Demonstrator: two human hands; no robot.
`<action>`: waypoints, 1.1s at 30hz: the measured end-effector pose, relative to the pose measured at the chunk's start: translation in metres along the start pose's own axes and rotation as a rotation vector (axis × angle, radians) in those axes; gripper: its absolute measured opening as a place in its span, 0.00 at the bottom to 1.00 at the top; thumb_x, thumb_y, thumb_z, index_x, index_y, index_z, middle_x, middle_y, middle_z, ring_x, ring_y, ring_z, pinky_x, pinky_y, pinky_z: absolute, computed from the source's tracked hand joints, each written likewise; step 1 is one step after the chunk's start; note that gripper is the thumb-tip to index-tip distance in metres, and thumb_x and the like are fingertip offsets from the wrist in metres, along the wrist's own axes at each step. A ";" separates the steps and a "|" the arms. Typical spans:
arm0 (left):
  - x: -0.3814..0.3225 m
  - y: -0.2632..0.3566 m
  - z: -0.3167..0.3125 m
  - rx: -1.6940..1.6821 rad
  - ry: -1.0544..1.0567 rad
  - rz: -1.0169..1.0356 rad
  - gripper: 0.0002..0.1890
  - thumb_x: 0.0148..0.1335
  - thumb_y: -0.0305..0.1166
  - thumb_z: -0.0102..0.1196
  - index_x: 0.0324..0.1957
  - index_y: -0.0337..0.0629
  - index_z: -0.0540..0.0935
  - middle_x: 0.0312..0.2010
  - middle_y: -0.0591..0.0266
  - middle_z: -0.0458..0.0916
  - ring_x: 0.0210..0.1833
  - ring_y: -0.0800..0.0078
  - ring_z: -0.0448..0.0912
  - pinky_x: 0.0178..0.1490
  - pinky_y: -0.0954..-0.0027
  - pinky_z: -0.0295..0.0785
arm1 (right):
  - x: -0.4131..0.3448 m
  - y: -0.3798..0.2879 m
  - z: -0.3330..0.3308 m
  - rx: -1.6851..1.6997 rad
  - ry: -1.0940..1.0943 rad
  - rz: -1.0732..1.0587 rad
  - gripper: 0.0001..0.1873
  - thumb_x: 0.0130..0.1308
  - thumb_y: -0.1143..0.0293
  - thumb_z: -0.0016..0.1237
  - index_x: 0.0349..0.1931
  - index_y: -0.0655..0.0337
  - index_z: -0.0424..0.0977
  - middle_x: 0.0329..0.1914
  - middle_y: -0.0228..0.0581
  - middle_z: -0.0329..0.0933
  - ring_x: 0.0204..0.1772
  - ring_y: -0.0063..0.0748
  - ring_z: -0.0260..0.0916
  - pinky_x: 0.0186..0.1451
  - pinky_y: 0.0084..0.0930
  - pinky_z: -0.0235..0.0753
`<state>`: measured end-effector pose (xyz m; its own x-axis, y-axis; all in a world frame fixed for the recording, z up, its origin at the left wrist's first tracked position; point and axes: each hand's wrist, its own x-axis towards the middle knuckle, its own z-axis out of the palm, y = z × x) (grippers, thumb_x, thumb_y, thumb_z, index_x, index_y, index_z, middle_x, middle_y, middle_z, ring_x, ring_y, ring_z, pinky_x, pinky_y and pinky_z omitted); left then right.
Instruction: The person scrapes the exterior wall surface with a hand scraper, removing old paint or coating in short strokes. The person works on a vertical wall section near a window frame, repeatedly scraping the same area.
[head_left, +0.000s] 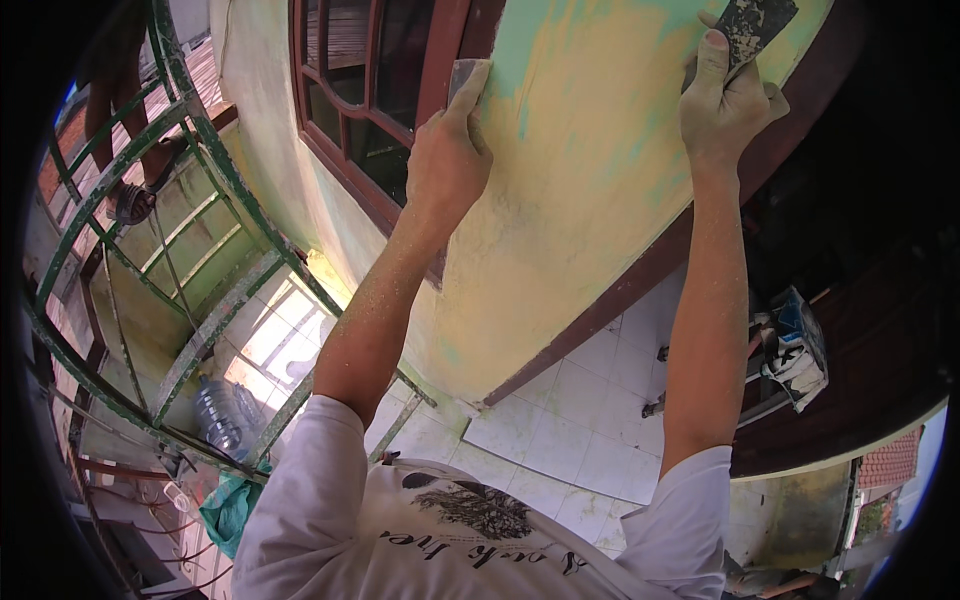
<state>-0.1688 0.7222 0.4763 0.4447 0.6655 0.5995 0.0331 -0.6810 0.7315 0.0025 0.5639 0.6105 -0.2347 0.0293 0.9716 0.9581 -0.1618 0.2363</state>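
Note:
My left hand (452, 157) grips a small flat scraper blade (459, 73), its index finger stretched along it. The blade rests at the wall's edge beside the brown window frame (439, 67). My right hand (724, 120) is raised at the upper right and holds a dark flat plate (757, 30), crusted with pale flecks, thumb on its face. Between the hands stretches the wall (577, 195), coated cream-yellow with turquoise paint showing through in streaks near the top. Pale dust covers both hands and forearms.
Green metal scaffolding (217, 157) stands at the left, with a person's sandalled feet (139, 199) on that side. Below are a clear plastic water jug (217, 412), a green bag (229, 510) and a white tiled floor (570, 420). A worn printed box (799, 349) sits at the right.

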 end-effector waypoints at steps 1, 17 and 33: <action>0.002 -0.005 0.009 -0.075 0.063 0.048 0.29 0.74 0.20 0.47 0.74 0.54 0.74 0.53 0.39 0.86 0.56 0.42 0.85 0.61 0.53 0.79 | 0.002 0.000 0.001 0.001 0.000 -0.005 0.20 0.83 0.56 0.46 0.46 0.60 0.87 0.16 0.16 0.73 0.20 0.10 0.67 0.33 0.16 0.64; -0.028 -0.031 0.026 0.217 0.066 0.126 0.29 0.75 0.27 0.49 0.75 0.65 0.73 0.40 0.46 0.84 0.43 0.44 0.84 0.47 0.47 0.80 | -0.003 -0.006 0.004 -0.082 0.018 0.000 0.18 0.82 0.58 0.45 0.49 0.59 0.86 0.16 0.21 0.72 0.23 0.21 0.66 0.49 0.30 0.60; 0.014 0.008 0.017 0.221 0.075 0.278 0.39 0.67 0.22 0.51 0.77 0.75 0.67 0.45 0.44 0.82 0.44 0.41 0.86 0.48 0.45 0.83 | -0.002 -0.015 -0.007 -0.123 -0.033 0.103 0.17 0.82 0.59 0.46 0.45 0.58 0.86 0.15 0.21 0.71 0.22 0.22 0.65 0.54 0.31 0.61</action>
<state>-0.1472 0.7216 0.4852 0.3968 0.4608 0.7939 0.1167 -0.8832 0.4543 -0.0124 0.5593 0.6047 -0.1287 0.0380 0.9910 0.9491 -0.2849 0.1342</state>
